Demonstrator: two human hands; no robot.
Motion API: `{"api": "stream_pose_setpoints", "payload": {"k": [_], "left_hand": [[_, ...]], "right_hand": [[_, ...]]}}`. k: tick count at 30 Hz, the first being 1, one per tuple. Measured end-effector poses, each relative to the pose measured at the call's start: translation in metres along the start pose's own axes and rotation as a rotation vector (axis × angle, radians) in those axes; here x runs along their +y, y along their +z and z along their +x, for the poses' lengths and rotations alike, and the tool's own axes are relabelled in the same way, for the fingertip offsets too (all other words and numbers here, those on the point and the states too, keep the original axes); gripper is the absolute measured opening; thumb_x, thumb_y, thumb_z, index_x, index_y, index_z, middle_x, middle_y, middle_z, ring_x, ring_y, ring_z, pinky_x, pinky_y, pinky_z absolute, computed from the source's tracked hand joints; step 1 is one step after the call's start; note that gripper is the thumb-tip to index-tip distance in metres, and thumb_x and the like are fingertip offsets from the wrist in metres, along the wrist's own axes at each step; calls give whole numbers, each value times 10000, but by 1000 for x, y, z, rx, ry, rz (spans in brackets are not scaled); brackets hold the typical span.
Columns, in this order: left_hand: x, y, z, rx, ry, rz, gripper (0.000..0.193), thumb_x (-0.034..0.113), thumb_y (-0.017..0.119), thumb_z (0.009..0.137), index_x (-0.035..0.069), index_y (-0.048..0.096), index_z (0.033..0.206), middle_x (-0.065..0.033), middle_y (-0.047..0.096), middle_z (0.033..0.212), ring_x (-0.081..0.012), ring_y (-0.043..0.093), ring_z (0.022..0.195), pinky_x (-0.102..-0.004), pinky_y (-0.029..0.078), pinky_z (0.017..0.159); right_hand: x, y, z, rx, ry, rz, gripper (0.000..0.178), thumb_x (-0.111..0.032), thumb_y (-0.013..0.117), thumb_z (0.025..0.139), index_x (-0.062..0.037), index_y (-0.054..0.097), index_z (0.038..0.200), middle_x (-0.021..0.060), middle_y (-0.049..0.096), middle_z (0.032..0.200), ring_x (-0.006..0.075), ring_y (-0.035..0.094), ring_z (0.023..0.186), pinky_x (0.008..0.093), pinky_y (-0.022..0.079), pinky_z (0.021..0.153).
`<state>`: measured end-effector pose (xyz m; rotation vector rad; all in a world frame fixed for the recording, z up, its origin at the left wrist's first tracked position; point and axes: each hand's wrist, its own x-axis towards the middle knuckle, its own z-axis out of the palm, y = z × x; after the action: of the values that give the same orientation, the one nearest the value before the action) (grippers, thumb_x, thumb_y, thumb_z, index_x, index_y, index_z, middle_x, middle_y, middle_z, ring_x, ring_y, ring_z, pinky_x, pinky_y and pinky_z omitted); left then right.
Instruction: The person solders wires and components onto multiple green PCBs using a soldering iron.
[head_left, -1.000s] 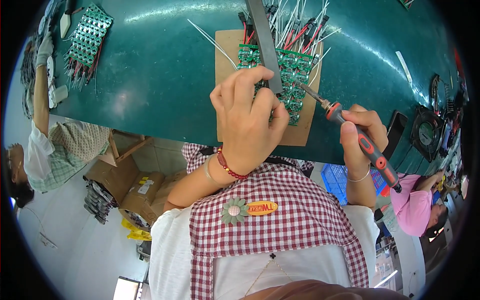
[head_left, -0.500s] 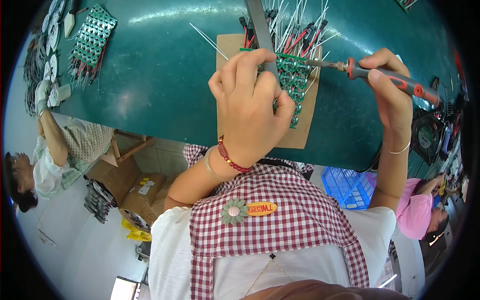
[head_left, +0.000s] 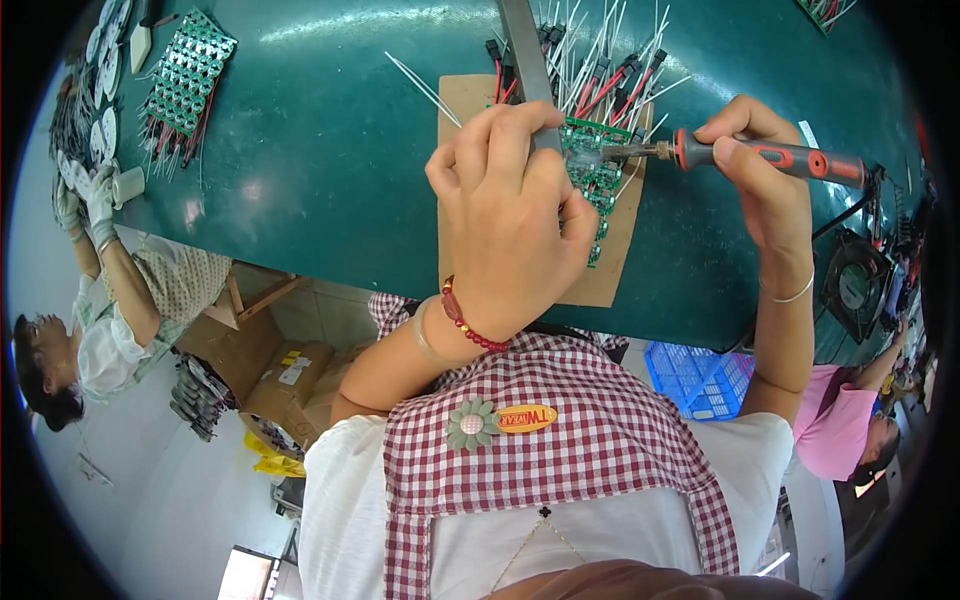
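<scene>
A soldering iron (head_left: pixel 770 155) with a grey and red handle is gripped by my right hand (head_left: pixel 765 175). Its tip rests at a green circuit board panel (head_left: pixel 603 188), and a faint haze hangs there. My left hand (head_left: pixel 515 195) is closed beside the panel, over the lower end of a grey metal bar (head_left: pixel 522 45); whatever its fingertips pinch is hidden. Red and white wires (head_left: pixel 600 85) with black connectors fan out from the panel's far edge. Beneath everything lies a brown board (head_left: pixel 590 292).
Another panel with wires (head_left: pixel 190 75) lies on the green table (head_left: pixel 320 130) at the left. At the right stand a black fan (head_left: pixel 855 285) and, below the table edge, a blue basket (head_left: pixel 700 375). A gloved co-worker (head_left: pixel 110 330) sits left, another person in pink (head_left: pixel 835 425) right.
The iron's tip has shifted slightly left and down, from the panel's far edge onto its face, and haze has appeared. The left co-worker's second gloved hand has come into view.
</scene>
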<state>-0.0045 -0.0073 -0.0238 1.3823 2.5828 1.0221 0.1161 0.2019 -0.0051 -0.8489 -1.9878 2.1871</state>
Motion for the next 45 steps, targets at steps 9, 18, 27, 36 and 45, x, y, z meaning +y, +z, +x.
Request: {"api": "stream_pose_setpoints", "payload": {"k": [9, 18, 27, 36, 45], "left_hand": [[5, -1, 0, 3, -7, 1, 190, 31, 645, 582, 87, 467, 616, -65, 583, 1154, -308, 490, 1102, -429, 312, 909], [2, 4, 4, 4, -3, 29, 167, 31, 642, 590, 82, 486, 623, -58, 579, 1156, -309, 486, 1112, -431, 306, 913], [5, 4, 9, -33, -18, 42, 157, 33, 638, 598, 73, 490, 631, -59, 575, 1156, -308, 483, 1110, -442, 305, 918], [0, -7, 13, -18, 4, 18, 173, 20, 627, 587, 70, 468, 632, -68, 580, 1157, -323, 488, 1112, -441, 326, 906], [-4, -7, 21, -99, 26, 62, 139, 28, 611, 608, 55, 487, 664, -73, 571, 1159, -317, 486, 1128, -451, 321, 920]], "right_hand": [[-5, -7, -2, -16, -67, 0, 174, -167, 673, 816, -1, 644, 861, 64, 671, 848, 102, 601, 803, 236, 428, 744], [-1, 1, 1, -11, -54, -49, 170, -167, 664, 815, -4, 641, 856, 60, 674, 846, 97, 600, 800, 232, 431, 738], [-7, -4, 7, -55, -49, -101, 186, -183, 664, 813, -3, 638, 848, 48, 659, 836, 89, 578, 782, 232, 426, 730], [-8, -7, -1, -1, -103, -30, 168, -172, 652, 811, -8, 638, 845, 36, 626, 810, 75, 540, 770, 224, 392, 707], [5, 40, -46, 287, -132, -175, 130, -81, 671, 840, 7, 642, 930, 59, 649, 733, 70, 590, 560, 200, 441, 505]]}}
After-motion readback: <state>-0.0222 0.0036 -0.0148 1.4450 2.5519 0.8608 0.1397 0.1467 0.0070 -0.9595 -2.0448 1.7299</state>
